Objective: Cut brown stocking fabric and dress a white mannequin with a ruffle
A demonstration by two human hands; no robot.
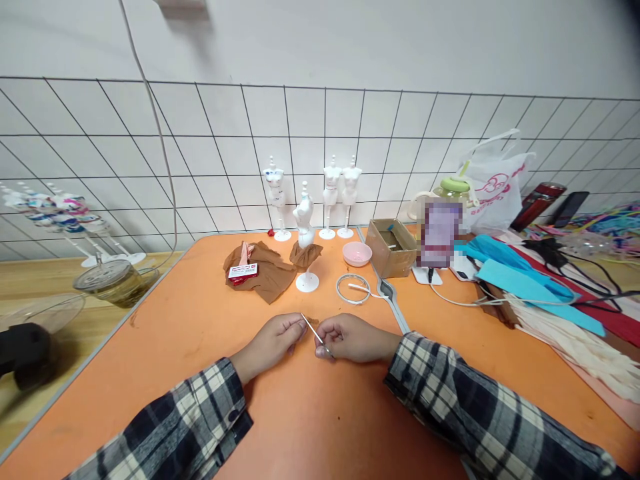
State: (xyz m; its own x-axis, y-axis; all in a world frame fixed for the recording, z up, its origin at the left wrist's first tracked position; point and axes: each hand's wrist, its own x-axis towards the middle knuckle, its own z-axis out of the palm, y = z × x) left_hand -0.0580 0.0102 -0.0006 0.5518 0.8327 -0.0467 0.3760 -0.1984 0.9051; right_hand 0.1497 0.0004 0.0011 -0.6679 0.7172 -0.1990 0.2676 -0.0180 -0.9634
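Observation:
My right hand [343, 338] is closed around a slim silvery tool [313, 329], which looks like small scissors; its handle end is mostly hidden by the fingers. The tool's tip points up and left, reaching the fingertips of my left hand [280, 335]. Those left fingers are pinched together at a small brown fabric scrap [313, 321], which shows between the two hands. Beyond them stands a white mini dress form [304, 213] on a round base, with brown fabric [305, 255] gathered around its lower part.
Brown cloth [270, 270] with a small labelled box [243, 271] lies left. A coiled white ring [353, 289], pink bowl [357, 253] and cardboard box [393, 247] sit right. More dress forms [275, 187] line the wall. A phone [440, 233] and fabric strips [540, 287] occupy the far right.

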